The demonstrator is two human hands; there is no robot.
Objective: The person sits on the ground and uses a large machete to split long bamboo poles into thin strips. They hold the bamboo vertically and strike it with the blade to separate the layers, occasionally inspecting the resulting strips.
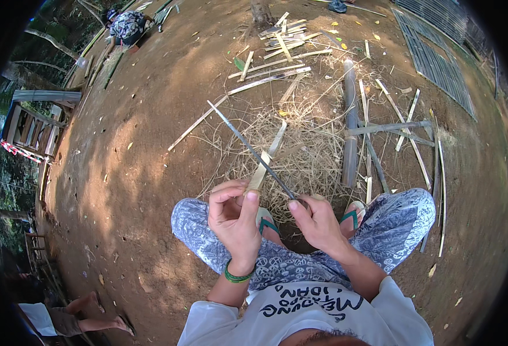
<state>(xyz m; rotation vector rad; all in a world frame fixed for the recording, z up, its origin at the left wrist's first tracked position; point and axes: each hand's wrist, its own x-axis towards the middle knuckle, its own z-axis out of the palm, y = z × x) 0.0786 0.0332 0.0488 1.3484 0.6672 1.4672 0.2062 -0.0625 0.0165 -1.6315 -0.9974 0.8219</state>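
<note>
The left hand (233, 216) pinches a pale strip (258, 177) over a heap of shavings (314, 144); the right hand (317, 222) grips a knife (276, 176), its blade crossing it; much seems already pared, this strip apparently unfinished, other strips (284, 46) lying beyond

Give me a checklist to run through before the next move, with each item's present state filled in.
1. Strip held: ok. The left hand pinches the pale strip between thumb and fingers.
2. Knife held: ok. The right hand is closed around its handle; the long, thin blade points forward and left.
3. Left fingers out from under the blade: ok. The blade crosses the strip beyond them.
4. Blade touching the strip: cannot tell from this single view.
5. Feet protected: not ok, I'd judge. The green-strapped sandals leave them largely bare.
6. Ground ahead tidy: not ok. Loose shavings are heaped there.
</note>
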